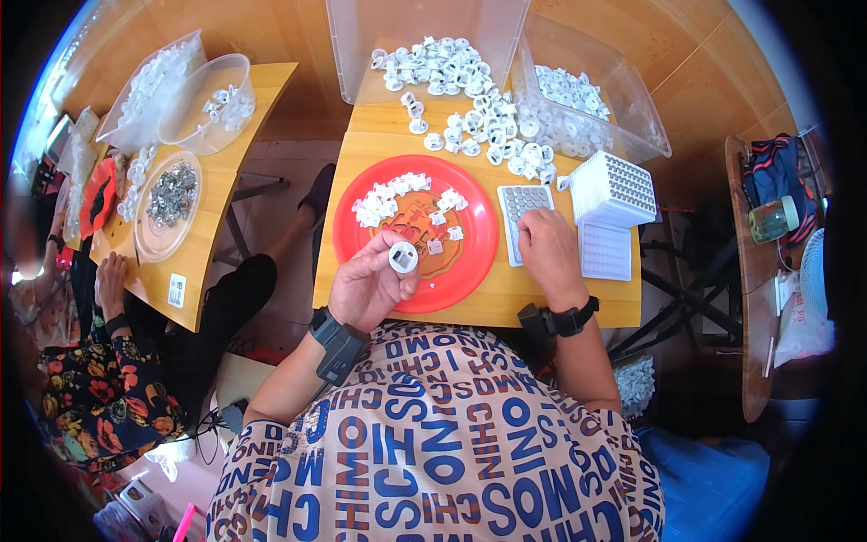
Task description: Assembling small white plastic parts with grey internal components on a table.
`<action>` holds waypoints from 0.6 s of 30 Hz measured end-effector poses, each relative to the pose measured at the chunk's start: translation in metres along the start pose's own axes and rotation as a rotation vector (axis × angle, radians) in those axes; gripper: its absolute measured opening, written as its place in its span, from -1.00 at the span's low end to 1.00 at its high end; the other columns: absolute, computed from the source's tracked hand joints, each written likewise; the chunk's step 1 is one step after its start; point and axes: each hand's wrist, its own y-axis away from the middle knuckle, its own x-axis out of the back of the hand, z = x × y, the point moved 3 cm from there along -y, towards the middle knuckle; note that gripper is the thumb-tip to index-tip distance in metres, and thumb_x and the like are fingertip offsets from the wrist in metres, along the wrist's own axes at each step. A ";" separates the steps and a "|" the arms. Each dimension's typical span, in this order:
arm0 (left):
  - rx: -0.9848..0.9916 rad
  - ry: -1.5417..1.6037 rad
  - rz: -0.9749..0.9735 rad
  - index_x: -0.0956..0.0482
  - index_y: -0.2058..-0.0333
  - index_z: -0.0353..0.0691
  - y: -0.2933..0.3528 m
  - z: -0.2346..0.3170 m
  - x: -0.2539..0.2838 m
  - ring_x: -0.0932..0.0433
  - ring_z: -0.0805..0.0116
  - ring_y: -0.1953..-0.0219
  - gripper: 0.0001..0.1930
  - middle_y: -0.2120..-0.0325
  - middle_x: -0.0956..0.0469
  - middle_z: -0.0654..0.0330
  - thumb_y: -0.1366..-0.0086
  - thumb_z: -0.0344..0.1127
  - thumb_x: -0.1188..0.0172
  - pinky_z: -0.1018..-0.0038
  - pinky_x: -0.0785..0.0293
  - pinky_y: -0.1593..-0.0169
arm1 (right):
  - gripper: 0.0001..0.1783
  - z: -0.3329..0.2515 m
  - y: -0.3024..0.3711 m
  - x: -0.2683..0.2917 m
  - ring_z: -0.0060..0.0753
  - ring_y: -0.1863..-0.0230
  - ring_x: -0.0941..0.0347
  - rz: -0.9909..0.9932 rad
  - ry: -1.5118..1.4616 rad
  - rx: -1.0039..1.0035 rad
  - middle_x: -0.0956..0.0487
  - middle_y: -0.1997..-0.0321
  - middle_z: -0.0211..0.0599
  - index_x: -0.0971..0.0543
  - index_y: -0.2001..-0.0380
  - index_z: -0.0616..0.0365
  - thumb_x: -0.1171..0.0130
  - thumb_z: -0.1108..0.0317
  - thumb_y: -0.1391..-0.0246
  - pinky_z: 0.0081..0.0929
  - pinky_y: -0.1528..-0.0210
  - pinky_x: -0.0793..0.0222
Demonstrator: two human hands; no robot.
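Holding 1 round white part (403, 259), the left hand (363, 285) curls while the right hand (551, 255) bends over a tray (508, 228), grip unclear.

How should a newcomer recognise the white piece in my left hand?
Find the red plate on the yellow table. Over its near side, your left hand holds a white piece with a dark patch. Unlike the angular pieces on the plate, it is round and held.

The red tray (477, 244) looks smooth, glossy plastic, the round piece (403, 259) smooth white plastic, the tabletop (361, 149) glossy wood, the near shirt (433, 434) matt cloth.
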 end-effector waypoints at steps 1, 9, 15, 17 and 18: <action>0.000 0.000 0.000 -0.40 0.20 -0.23 0.000 0.000 0.000 -0.48 0.24 0.42 -0.79 0.43 -0.49 0.06 -0.26 -0.26 -0.09 0.47 -0.41 0.32 | -0.96 0.000 0.000 0.000 -0.03 0.27 -0.41 0.000 0.000 0.000 -0.50 0.41 -0.13 -0.49 0.50 0.21 -0.11 0.55 0.11 -0.19 0.21 -0.36; -0.023 -0.017 0.010 -0.39 0.21 -0.22 0.001 -0.001 -0.001 -0.49 0.26 0.42 -0.81 0.43 -0.50 0.07 -0.26 -0.29 -0.10 0.48 -0.40 0.35 | -0.96 0.003 0.002 0.008 -0.13 0.35 -0.48 0.084 -0.212 -0.113 -0.54 0.44 -0.16 -0.50 0.49 0.23 -0.12 0.56 0.10 -0.28 0.29 -0.41; -0.045 -0.054 -0.024 -0.39 0.18 -0.25 -0.002 -0.005 -0.004 -0.51 0.28 0.43 -0.82 0.41 -0.49 0.11 -0.29 -0.31 -0.05 0.48 -0.44 0.32 | -0.91 -0.054 0.000 0.026 -0.48 0.46 -0.54 0.051 -0.792 -0.056 -0.58 0.43 -0.26 -0.54 0.44 0.23 -0.21 0.57 0.10 -0.58 0.38 -0.44; -0.045 -0.070 -0.014 -0.39 0.18 -0.25 -0.003 -0.006 -0.006 -0.52 0.28 0.42 -0.82 0.40 -0.50 0.11 -0.29 -0.32 -0.05 0.48 -0.45 0.32 | -0.89 -0.079 -0.002 0.029 -0.51 0.45 -0.53 0.029 -0.811 0.018 -0.58 0.44 -0.29 -0.54 0.43 0.24 -0.23 0.59 0.10 -0.59 0.37 -0.42; -0.046 -0.086 -0.004 -0.39 0.18 -0.25 -0.003 -0.006 -0.007 -0.53 0.29 0.41 -0.82 0.39 -0.51 0.11 -0.29 -0.32 -0.05 0.49 -0.46 0.31 | -0.88 -0.090 -0.003 0.028 -0.53 0.43 -0.53 0.008 -0.830 0.094 -0.58 0.45 -0.32 -0.55 0.42 0.24 -0.25 0.60 0.10 -0.60 0.36 -0.40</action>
